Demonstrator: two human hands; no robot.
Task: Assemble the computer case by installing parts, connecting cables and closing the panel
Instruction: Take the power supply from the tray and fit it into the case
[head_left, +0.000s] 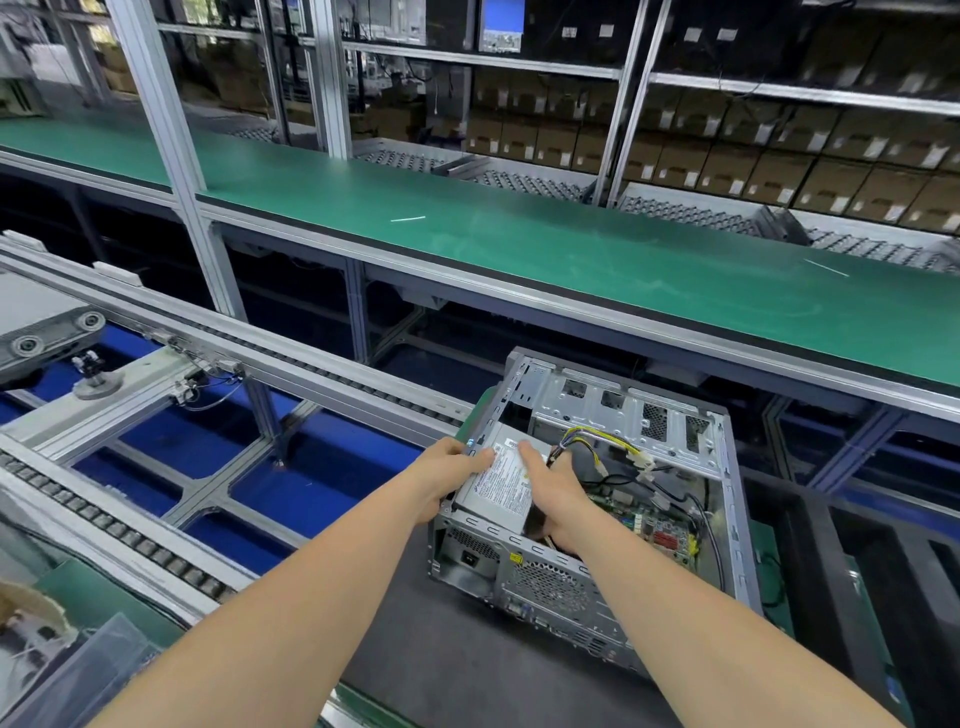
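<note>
- Both hands hold the power supply (501, 480), a grey box with a white label on top, in the rear corner of the computer case (545, 587).
- The left hand (452, 470) grips the box at its outer edge, reaching over the case wall. Its thumb lies on the label, and the fingers below are hidden.
- The right hand (558, 499) clasps the opposite, inner edge, with the thumb on top and the fingers curled down the side into the case.
- The case lies on its side with the open face up, directly under the grip, on a dark pallet (467, 649). No side panel is in view.
- Just beyond the right hand, a cable bundle (608, 441) of yellow and black wires loops out of the supply toward the drive cage (623, 410). Its white plugs hang loose.
- To the right of the grip and lower down, the motherboard (654, 525) sits on the case floor.
- Well to the left of the hands runs a roller conveyor (130, 535), and a green bench (519, 244) crosses far ahead of them.
- I judge the step in hand to be seating the power supply, so the task is at the parts stage, with cabling and panel still to come.
- The next move likely calls for pushing the box flush against the rear wall so its socket and screw holes line up, keeping wires from being trapped beneath, then fastening it.
</note>
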